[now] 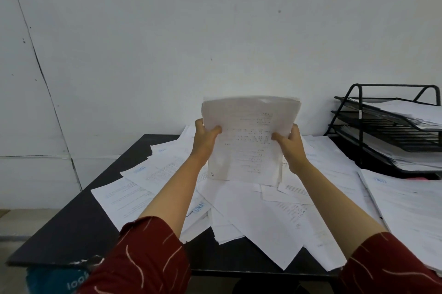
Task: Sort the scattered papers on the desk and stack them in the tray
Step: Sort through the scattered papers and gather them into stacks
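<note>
- Papers (248,212) lie scattered in overlapping layers across the dark bench (79,229), covering most of its middle and right side; several sheets hang past the near edge.
- One bundle of sheets (248,140) stands upright above the pile, its lower edge resting on the loose papers and its top edge curling slightly towards the wall.
- Left hand (205,137) grips the bundle's left edge, thumb on the near face and fingers curled behind.
- Right hand (290,141) grips the right edge the same way, thumb in front, fingers wrapped round the back.
- Both forearms reach forward from dark red sleeves (143,255) patterned with pale strokes.
- Black wire tray (358,114), with stacked tiers, stands at the bench's far right corner against the wall; its tiers already hold stacks of paper.
- Printed text on the held sheets is too blurred to read.
- Pale wall (215,30) rises behind the bench.
- Blue object (55,279) with white lettering shows below the bench's near left corner.
</note>
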Available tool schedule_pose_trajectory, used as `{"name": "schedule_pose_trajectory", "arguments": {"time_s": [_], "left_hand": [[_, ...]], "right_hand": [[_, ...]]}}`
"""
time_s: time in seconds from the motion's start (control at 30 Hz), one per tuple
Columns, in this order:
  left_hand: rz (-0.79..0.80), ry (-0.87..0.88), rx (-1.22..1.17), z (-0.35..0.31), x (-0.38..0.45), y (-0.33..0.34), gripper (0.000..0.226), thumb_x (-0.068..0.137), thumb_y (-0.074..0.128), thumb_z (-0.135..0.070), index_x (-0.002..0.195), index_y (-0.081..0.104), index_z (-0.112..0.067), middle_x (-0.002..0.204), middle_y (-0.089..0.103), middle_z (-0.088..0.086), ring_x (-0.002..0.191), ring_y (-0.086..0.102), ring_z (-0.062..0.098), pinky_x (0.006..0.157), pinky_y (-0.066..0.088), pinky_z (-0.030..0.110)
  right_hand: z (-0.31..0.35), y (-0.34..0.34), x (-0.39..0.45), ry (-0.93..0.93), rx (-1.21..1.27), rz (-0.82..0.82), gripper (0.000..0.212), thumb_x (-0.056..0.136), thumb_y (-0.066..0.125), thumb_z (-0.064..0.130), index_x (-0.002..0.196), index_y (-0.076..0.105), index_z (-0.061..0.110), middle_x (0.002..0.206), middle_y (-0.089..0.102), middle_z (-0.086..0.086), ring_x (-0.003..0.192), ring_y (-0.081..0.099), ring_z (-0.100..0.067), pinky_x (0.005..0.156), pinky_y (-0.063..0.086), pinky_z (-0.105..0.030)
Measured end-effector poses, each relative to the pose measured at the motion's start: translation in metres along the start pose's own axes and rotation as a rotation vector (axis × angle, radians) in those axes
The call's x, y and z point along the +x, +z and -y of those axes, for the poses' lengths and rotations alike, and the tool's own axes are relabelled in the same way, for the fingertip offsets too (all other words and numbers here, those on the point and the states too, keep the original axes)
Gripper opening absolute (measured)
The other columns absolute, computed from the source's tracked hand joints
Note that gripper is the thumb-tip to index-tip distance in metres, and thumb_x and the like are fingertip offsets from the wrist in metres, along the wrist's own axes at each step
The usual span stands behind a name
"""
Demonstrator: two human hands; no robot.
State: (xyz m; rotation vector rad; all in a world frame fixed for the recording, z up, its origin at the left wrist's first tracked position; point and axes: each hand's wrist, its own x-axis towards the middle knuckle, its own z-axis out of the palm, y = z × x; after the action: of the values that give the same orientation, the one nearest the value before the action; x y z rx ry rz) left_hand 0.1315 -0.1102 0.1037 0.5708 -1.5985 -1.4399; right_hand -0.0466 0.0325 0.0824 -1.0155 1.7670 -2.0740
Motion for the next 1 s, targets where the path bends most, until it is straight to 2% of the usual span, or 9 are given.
{"name": "schedule_pose_trajectory", "arguments": {"time_s": [0.1,0.2,0.27,0.4,0.5,0.6,0.7,0.83,1.0], "left_hand": [[-0.061,0.047,0.004,-0.001,-0.001,0.003,0.034,0.091,0.057,-0.015,0.121,0.041,-0.013,0.111,0.057,0.006,0.1,0.057,0.023,0.076,0.049,0.027],[-0.039,0.121,0.0,-0.019,0.002,0.014,0.044,0.093,0.051,-0.011,0.135,0.038,-0.011,0.13,0.053,0.007,0.117,0.052,0.024,0.099,0.045,0.036],[-0.031,0.172,-0.004,-0.03,0.005,0.019,0.042,0.093,0.05,-0.009,0.134,0.038,-0.012,0.127,0.054,0.006,0.113,0.053,0.024,0.096,0.047,0.035],[-0.021,0.119,0.051,-0.014,0.0,0.024,0.037,0.092,0.046,-0.007,0.128,0.036,-0.011,0.113,0.052,0.003,0.1,0.053,0.021,0.072,0.046,0.022],[-0.027,0.052,0.09,0.008,-0.007,0.023,0.035,0.095,0.043,-0.009,0.13,0.035,-0.011,0.114,0.051,0.001,0.101,0.052,0.019,0.08,0.043,0.027],[-0.051,0.05,0.105,0.015,-0.009,0.021,0.033,0.099,0.038,-0.01,0.132,0.035,-0.008,0.117,0.049,0.0,0.103,0.05,0.017,0.086,0.04,0.026],[-0.066,0.071,0.103,0.015,-0.004,0.016,0.029,0.099,0.038,-0.01,0.128,0.034,-0.009,0.116,0.05,0.001,0.101,0.052,0.018,0.084,0.042,0.026],[-0.013,-0.019,0.204,0.024,-0.007,0.017,0.028,0.1,0.033,-0.009,0.127,0.034,-0.006,0.117,0.05,0.004,0.101,0.049,0.019,0.085,0.039,0.028],[-0.046,0.009,0.246,0.01,-0.002,0.028,0.025,0.097,0.033,-0.009,0.121,0.039,-0.007,0.101,0.051,0.0,0.09,0.051,0.019,0.072,0.043,0.028]], "right_hand": [[-0.001,0.0,-0.002,-0.02,0.007,-0.044,0.035,0.09,0.061,0.01,0.121,0.045,0.013,0.115,0.06,-0.004,0.099,0.06,-0.018,0.08,0.053,-0.03],[0.011,0.001,0.002,-0.107,-0.035,-0.007,0.036,0.092,0.057,0.011,0.128,0.049,0.012,0.121,0.06,-0.003,0.104,0.061,-0.018,0.085,0.054,-0.034],[0.018,0.002,0.003,-0.133,-0.009,-0.008,0.038,0.092,0.056,0.01,0.129,0.047,0.015,0.122,0.06,-0.002,0.105,0.061,-0.016,0.084,0.055,-0.033],[0.005,0.009,-0.004,-0.059,-0.046,0.024,0.037,0.093,0.051,0.006,0.129,0.043,0.013,0.125,0.057,-0.006,0.11,0.059,-0.024,0.085,0.053,-0.036],[-0.009,0.012,-0.01,0.003,-0.138,0.074,0.022,0.098,0.047,0.011,0.119,0.042,0.014,0.123,0.056,-0.011,0.11,0.058,-0.027,0.086,0.053,-0.035],[-0.011,0.016,-0.012,-0.016,-0.198,0.067,0.027,0.102,0.039,0.012,0.129,0.04,0.012,0.128,0.053,-0.008,0.116,0.054,-0.025,0.1,0.048,-0.042],[-0.008,0.018,-0.01,-0.065,-0.241,0.019,0.03,0.102,0.035,0.014,0.132,0.038,0.014,0.124,0.053,-0.003,0.112,0.054,-0.022,0.097,0.048,-0.038],[-0.013,0.02,-0.013,-0.007,-0.298,0.028,0.031,0.103,0.034,0.012,0.133,0.037,0.013,0.125,0.052,-0.005,0.111,0.054,-0.022,0.095,0.047,-0.035],[0.006,0.003,-0.013,-0.105,-0.337,-0.08,0.03,0.099,0.035,0.009,0.128,0.041,0.013,0.108,0.054,0.004,0.088,0.055,-0.01,0.067,0.041,-0.012]]}}
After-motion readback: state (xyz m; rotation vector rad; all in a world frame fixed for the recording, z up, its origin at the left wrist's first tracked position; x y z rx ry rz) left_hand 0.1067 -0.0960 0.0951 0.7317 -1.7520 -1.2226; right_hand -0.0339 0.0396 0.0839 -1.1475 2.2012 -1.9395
